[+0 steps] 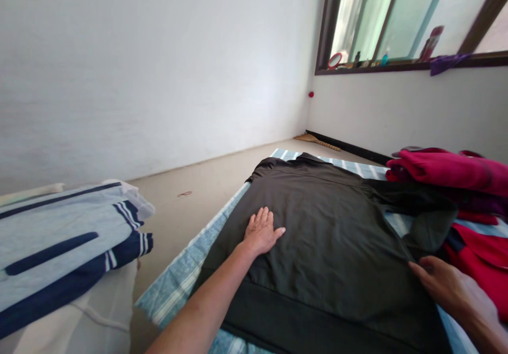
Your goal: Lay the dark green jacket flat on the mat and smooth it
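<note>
A black long-sleeved top [325,248] lies spread out on a blue-and-white striped cloth [178,274]. Its collar end points away from me, and one sleeve stretches off to the right. My left hand [262,232] rests flat on the left half of the top, fingers extended and thumb out. At the top's right side edge, below the sleeve, my right hand [444,280] pinches the fabric between thumb and fingers. Some of the right hand's fingers are hidden from view.
Folded red and pink clothes [456,169] are piled at the right, with a red garment [484,259] nearer me. A light blue and navy garment [59,243] lies at the left. Beyond are a white wall [159,68], a broom [317,141] and a windowsill [369,69] holding small items.
</note>
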A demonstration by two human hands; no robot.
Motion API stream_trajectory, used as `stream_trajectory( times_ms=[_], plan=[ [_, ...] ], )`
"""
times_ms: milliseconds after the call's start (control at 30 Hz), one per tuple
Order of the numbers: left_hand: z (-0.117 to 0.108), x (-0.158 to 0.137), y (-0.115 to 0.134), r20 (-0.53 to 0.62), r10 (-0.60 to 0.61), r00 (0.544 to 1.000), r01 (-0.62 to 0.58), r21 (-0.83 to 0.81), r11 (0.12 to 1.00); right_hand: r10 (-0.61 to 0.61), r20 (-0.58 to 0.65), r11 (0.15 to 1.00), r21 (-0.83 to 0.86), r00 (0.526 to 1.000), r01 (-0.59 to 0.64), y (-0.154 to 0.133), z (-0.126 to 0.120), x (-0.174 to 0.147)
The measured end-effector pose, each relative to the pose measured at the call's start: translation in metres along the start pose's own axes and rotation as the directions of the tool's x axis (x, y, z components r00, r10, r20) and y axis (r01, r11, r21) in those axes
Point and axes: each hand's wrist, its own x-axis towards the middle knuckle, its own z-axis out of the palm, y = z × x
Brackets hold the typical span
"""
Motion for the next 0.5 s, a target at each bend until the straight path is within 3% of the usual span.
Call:
stream_trajectory(
  times_ms=[100, 200, 233, 333, 500],
  plan=[
    [-0.008, 0.005, -0.016, 0.006, 0.095, 0.995, -0.095, -0.029, 0.995, -0.09, -0.075, 0.99, -0.113, 0.993, 0.081, -0.03, -0.01, -0.016],
    [-0.017, 0.011, -0.033, -0.037, 0.162, 0.986, -0.164, -0.05, 0.985, -0.295, -0.054, 0.954, -0.066, 0.954, 0.291, -0.082, -0.008, -0.041],
    [-0.017, 0.012, -0.038, -0.057, 0.169, 0.984, -0.172, -0.05, 0.984, -0.393, -0.025, 0.919, -0.031, 0.919, 0.392, -0.102, -0.005, -0.05],
    [-0.011, 0.011, -0.049, -0.097, 0.174, 0.98, -0.178, -0.036, 0.983, -0.684, 0.078, 0.729, 0.028, 0.725, 0.684, -0.164, 0.009, -0.074],
    [0.005, 0.003, -0.055, -0.107, 0.19, 0.976, -0.194, -0.032, 0.98, -0.862, 0.222, 0.477, 0.049, 0.456, 0.878, -0.243, 0.037, -0.106]
  ],
)
